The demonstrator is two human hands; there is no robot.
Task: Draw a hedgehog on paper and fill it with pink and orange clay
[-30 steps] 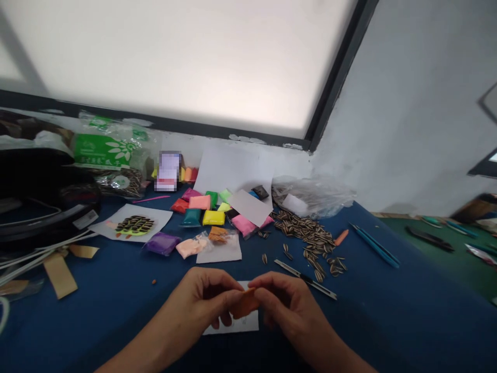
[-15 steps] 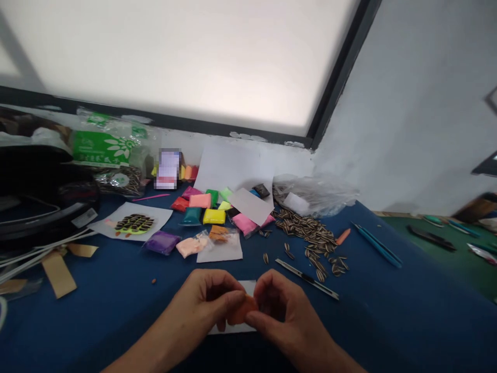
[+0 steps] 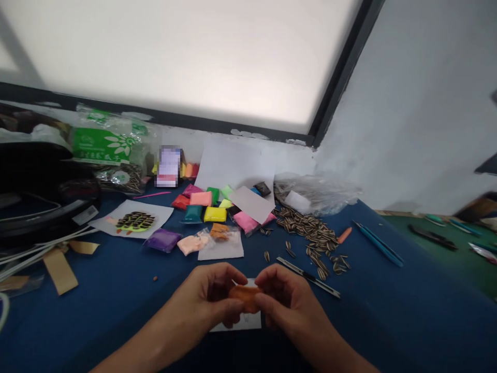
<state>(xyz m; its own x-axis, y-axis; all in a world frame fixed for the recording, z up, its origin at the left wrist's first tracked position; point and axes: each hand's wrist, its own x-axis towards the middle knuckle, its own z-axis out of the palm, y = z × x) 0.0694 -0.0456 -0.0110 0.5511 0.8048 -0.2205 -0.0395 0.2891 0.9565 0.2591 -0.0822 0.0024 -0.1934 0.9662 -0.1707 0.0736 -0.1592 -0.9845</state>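
Between my two hands is a lump of orange modelling clay, pressed into an elongated, flattish shape. My left hand pinches its left end with thumb and fingers. The right end is gripped by my right hand in the same way. Beneath the hands lies a small white paper with faint marks on it, partly covered by them. A clear packet of orange clay rests on another white sheet beyond the hands.
Several coloured clay packets lie behind. Sunflower seeds, a utility knife and blue tweezers are on the right. At left sits a paper with a seed-covered clay figure, near a purple packet and a seed bag.
The orange clay has turned and now shows as a wider piece stretched between my fingers. Both hands have shifted slightly, uncovering marks on the paper below.
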